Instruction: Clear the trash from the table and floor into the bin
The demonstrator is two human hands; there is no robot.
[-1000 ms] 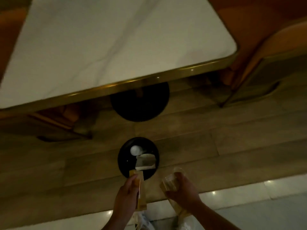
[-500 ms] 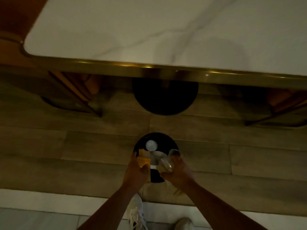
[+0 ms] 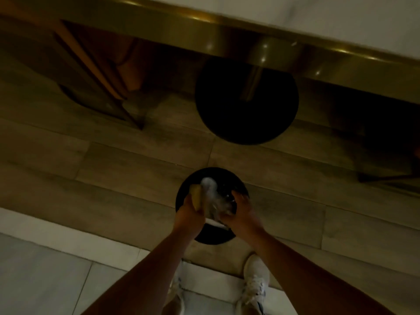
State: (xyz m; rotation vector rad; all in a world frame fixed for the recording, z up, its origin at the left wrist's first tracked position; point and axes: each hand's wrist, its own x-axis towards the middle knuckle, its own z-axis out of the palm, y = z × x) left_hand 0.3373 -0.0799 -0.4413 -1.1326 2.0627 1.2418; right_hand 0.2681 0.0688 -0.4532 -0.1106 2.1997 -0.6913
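A round black bin (image 3: 236,180) stands on the wood floor in front of my feet. Both hands are over its opening. My left hand (image 3: 189,211) is shut on a yellow carton (image 3: 196,197), which points down into the bin. My right hand (image 3: 241,212) is shut on a clear plastic cup (image 3: 223,204), blurred by motion, just above the bin's contents. A white crumpled piece (image 3: 208,181) lies inside the bin beyond the carton.
The marble table with a brass edge (image 3: 261,39) hangs above, its black round base (image 3: 246,103) just beyond the bin. Chair legs (image 3: 106,87) stand at the left and a chair frame (image 3: 386,176) at the right. My white shoes (image 3: 255,283) rest on pale tiles.
Both hands moved forward and lower, from beside the bin's near rim to over its opening, carrying the carton and the cup. The view tilted downward, closer to the bin.
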